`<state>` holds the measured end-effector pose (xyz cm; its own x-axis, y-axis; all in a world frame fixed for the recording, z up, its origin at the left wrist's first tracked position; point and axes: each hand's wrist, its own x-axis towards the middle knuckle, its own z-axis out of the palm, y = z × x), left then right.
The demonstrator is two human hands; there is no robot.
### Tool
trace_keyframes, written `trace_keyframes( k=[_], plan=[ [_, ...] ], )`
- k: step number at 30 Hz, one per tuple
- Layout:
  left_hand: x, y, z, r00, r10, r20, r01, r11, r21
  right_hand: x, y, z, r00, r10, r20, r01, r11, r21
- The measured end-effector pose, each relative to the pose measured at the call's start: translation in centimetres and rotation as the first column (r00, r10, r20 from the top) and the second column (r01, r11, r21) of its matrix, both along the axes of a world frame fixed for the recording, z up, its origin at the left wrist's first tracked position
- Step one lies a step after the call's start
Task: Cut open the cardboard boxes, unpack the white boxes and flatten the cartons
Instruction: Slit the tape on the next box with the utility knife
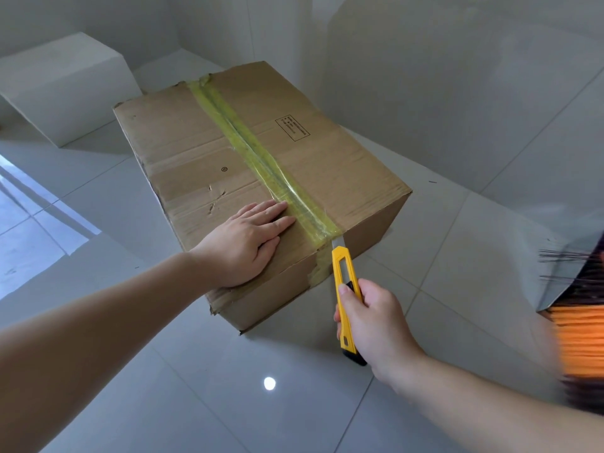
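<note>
A brown cardboard box (202, 152) lies closed on the tiled floor, sealed along its middle by a strip of yellowish tape (248, 138). My left hand (248, 240) presses flat on the box top near the front edge, fingers straight, just left of the tape. My right hand (372, 318) grips a yellow utility knife (343, 279). Its blade tip touches the tape at the box's near top edge.
A large white box (65, 89) stands on the floor at the back left. White tiled walls rise behind and to the right. A blurred orange and dark object (578, 331) fills the right edge. Glossy floor tiles (196, 371) surround the carton.
</note>
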<state>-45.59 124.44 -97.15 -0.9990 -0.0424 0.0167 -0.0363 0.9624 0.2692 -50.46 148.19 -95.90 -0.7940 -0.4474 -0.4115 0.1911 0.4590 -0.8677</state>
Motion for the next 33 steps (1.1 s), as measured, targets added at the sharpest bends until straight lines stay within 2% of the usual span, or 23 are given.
trace_keyframes(
  k=[3, 7, 11, 16, 21, 25, 29, 33],
  plan=[
    [0.0, 0.1, -0.1, 1.0, -0.003, 0.005, 0.003, 1.0, 0.002, -0.1, -0.3, 0.0, 1.0, -0.014, 0.012, 0.014, 1.0, -0.013],
    [0.1, -0.1, -0.2, 1.0, -0.008, -0.007, 0.008, 1.0, 0.009, 1.7, 0.5, 0.0, 0.996, 0.083, 0.024, -0.083, 0.997, -0.005],
    [-0.2, 0.0, 0.0, 1.0, -0.004, 0.006, 0.004, 1.0, 0.01, 0.3, -1.2, 0.0, 0.999, 0.03, 0.033, -0.03, 0.999, -0.02],
    [0.2, -0.2, -0.1, 1.0, -0.012, 0.006, 0.012, 1.0, 0.018, 2.7, 0.5, 0.2, 0.991, 0.111, 0.081, -0.11, 0.994, -0.008],
    [-0.2, -0.2, 0.4, 1.0, -0.018, 0.023, 0.017, 0.999, 0.046, 2.5, -0.3, 0.2, 0.994, 0.086, 0.061, -0.085, 0.996, -0.019],
    [0.0, -0.8, 0.7, 0.998, -0.032, 0.058, 0.027, 0.997, 0.075, 4.1, 1.1, 0.3, 0.985, 0.114, 0.127, -0.11, 0.993, -0.034],
    [0.6, -0.7, 1.2, 0.998, -0.067, 0.004, 0.066, 0.996, 0.052, 4.1, 1.5, 0.3, 0.97, 0.112, 0.214, -0.1, 0.993, -0.067],
    [1.0, -0.2, 1.1, 0.991, -0.133, -0.031, 0.134, 0.99, 0.036, 3.9, 1.2, 0.3, 0.975, 0.091, 0.202, -0.079, 0.994, -0.069]
  ],
)
